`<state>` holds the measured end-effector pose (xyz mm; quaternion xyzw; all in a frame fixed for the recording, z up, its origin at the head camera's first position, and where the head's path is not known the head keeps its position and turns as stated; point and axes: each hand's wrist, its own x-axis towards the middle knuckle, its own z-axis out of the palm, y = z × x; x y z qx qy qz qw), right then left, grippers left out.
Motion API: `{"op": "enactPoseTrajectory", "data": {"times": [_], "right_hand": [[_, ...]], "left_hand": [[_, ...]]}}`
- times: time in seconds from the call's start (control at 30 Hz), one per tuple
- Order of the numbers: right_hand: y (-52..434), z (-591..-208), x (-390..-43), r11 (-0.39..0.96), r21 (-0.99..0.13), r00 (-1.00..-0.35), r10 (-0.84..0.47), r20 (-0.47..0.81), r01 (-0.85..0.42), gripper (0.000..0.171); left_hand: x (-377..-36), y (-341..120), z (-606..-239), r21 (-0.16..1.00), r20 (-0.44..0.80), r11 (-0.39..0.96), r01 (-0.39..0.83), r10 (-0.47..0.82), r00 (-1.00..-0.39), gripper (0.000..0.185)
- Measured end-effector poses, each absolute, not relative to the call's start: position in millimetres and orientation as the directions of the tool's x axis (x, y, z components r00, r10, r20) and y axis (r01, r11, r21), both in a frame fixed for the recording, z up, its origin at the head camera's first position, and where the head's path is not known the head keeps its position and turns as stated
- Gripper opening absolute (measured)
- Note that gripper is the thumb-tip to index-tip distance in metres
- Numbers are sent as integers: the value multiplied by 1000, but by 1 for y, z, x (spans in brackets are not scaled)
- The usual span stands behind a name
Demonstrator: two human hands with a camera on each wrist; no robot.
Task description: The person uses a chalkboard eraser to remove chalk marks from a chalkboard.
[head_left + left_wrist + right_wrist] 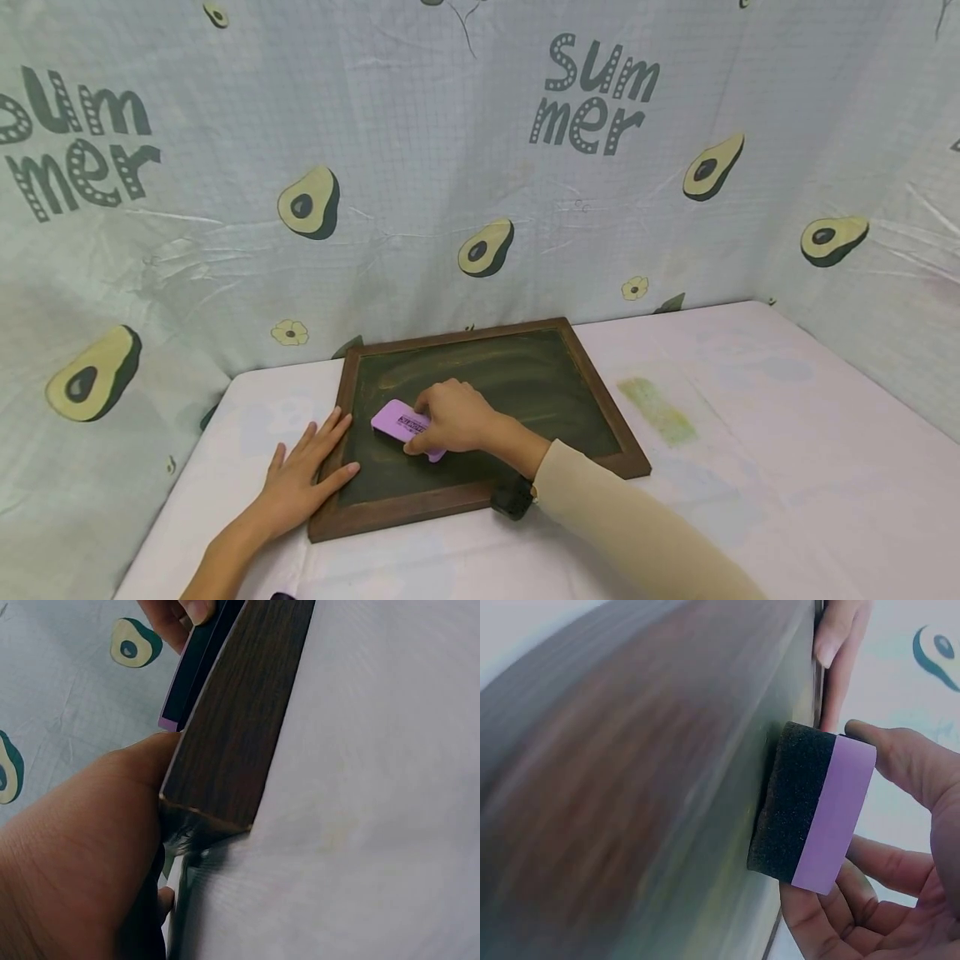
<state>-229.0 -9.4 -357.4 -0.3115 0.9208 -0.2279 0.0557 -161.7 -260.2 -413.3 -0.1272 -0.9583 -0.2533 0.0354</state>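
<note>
A wooden-framed chalkboard (525,392) lies flat on the table, with faint pale smears across its dark surface. My right hand (457,417) grips a purple board eraser (393,417) by its sides, over the left part of the board. In the right wrist view the eraser's black felt (791,802) faces the board, and the thumb and fingers hold the purple back. My left hand (300,479) rests on the left side of the frame, fingers straight and spread. The left wrist view shows that hand (90,832) beside the frame's corner (217,772).
A pale cloth covers the table (750,433), with a greenish-yellow patch (657,410) to the right of the board. Behind hangs a curtain (405,167) printed with avocados and lettering. A small dark object (282,596) shows at the bottom edge.
</note>
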Motion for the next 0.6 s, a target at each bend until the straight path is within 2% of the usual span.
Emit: {"op": "enactPoseTrajectory", "data": {"times": [0.3, 0.6], "right_hand": [[-15, -357, -225, 715, -370, -774, -634, 15, -593, 54], [12, -356, -231, 721, -374, -779, -628, 6, -584, 54]], "left_hand": [[-161, -260, -412, 486, 130, 834, 262, 227, -965, 71], [-163, -261, -412, 497, 121, 827, 262, 234, -965, 72]]}}
